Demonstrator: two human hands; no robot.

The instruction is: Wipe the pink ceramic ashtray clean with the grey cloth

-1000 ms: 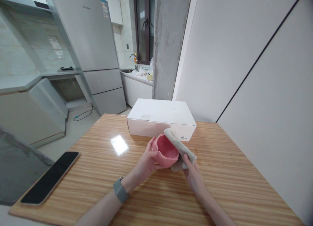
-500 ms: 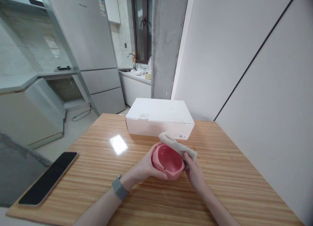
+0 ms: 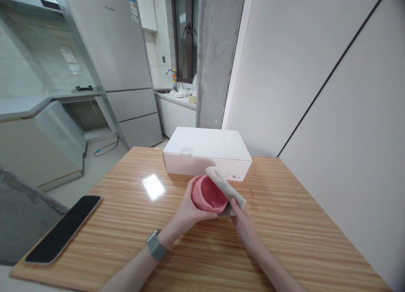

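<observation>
A pink faceted bowl [image 3: 210, 195] with a notch in its rim, much like an ashtray, is tilted with its opening toward me. My left hand [image 3: 189, 205] is closed around its left side, thumb low at the front and fingers behind. A folded, greyish-white cloth [image 3: 223, 184] lies along the bowl's right rim. My right hand [image 3: 240, 218] pinches the cloth near its lower right end and presses it against the bowl's right side. Part of the cloth hangs below the bowl. Some fingers of the right hand are hidden behind the cloth.
Just beyond the hands, a white cardboard box [image 3: 207, 146] stands on the wood-grain table [image 3: 133, 224]. A black-screened phone or tablet [image 3: 65, 229] lies by the left edge. A white wall [image 3: 319, 73] borders the right; a fridge [image 3: 110, 43] stands behind at left.
The bowl has moved slightly left and up, and turned a little more on its side. My right hand has shifted left and up with the cloth, staying against the bowl.
</observation>
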